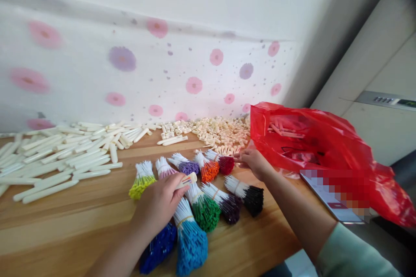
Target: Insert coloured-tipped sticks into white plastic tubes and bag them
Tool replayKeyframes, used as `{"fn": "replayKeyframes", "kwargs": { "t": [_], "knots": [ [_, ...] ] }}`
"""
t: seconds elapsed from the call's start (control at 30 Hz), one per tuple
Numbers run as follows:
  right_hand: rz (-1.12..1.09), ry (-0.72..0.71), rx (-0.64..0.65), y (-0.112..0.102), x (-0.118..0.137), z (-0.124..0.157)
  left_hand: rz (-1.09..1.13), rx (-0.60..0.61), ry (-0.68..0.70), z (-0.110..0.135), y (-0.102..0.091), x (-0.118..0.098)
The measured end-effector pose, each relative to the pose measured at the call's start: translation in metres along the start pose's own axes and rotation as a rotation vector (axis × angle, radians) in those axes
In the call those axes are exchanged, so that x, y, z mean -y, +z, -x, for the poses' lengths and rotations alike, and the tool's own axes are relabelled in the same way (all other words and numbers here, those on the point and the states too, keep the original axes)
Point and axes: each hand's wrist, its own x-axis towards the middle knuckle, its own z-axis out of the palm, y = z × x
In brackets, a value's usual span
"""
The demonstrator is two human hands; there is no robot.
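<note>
Cream tube (pixel 186 180) with a striped end is in the left hand (pixel 159 205), above the middle of the wooden bench (pixel 81 220); the fingers are closed around it and only its end shows past the thumb.

At the far left a heap of long white tubes (pixel 58 156) lies loose on the bench, below a flowered cloth (pixel 130 73) on the wall; then comes the yellow bundle (pixel 141 181) of thin white sticks, and just beside it the pink bundle (pixel 164 168). The left hand rests over the stems of the dark blue bundle (pixel 159 246); the light blue bundle (pixel 191 242) and the green bundle (pixel 204 212) lie just beside it, under the cream tube. Behind them are the violet bundle (pixel 186 165), the orange bundle (pixel 208 169) and the dark red bundle (pixel 224 163); the dark purple bundle (pixel 229 207) and the black bundle (pixel 250 197) lie nearer.

Small cream pieces (pixel 221 132) are heaped at the back; the right hand (pixel 256 163) is at their edge, just beside the dark red bundle; its fingers are drawn together, but I cannot tell if they hold something. A red plastic bag (pixel 318 147) is at the far right, touching the wrist.
</note>
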Motion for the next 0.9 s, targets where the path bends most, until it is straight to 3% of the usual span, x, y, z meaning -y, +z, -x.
{"fn": "replayKeyframes", "kwargs": {
  "t": [0.17, 0.27, 0.33, 0.47, 0.57, 0.63, 0.8, 0.9],
  "knots": [
    [-0.034, -0.064, -0.053, -0.015, 0.006, 0.028, 0.149, -0.105, -0.017, 0.002, 0.0, 0.0],
    [0.005, -0.202, -0.007, -0.008, 0.024, 0.055, 0.314, -0.263, -0.016, 0.006, -0.006, -0.007],
    [0.045, -0.305, 0.049, 0.005, 0.042, 0.071, 0.383, -0.33, 0.066, 0.009, -0.013, -0.013],
    [0.133, -0.532, 0.209, 0.035, 0.078, 0.087, 0.413, -0.202, 0.195, 0.009, -0.022, -0.02],
    [0.136, -0.667, 0.309, 0.055, 0.093, 0.083, 0.427, -0.046, 0.024, 0.007, -0.022, -0.018],
    [0.037, -0.663, 0.327, 0.066, 0.096, 0.076, 0.497, 0.001, -0.136, 0.006, -0.021, -0.014],
    [-0.472, -0.526, 0.344, 0.084, 0.088, 0.068, 0.77, 0.023, -0.369, 0.004, -0.023, -0.015],
    [-0.552, -0.579, 0.272, 0.086, 0.084, 0.069, 0.851, -0.006, -0.388, 0.003, -0.023, -0.019]
  ]
}}
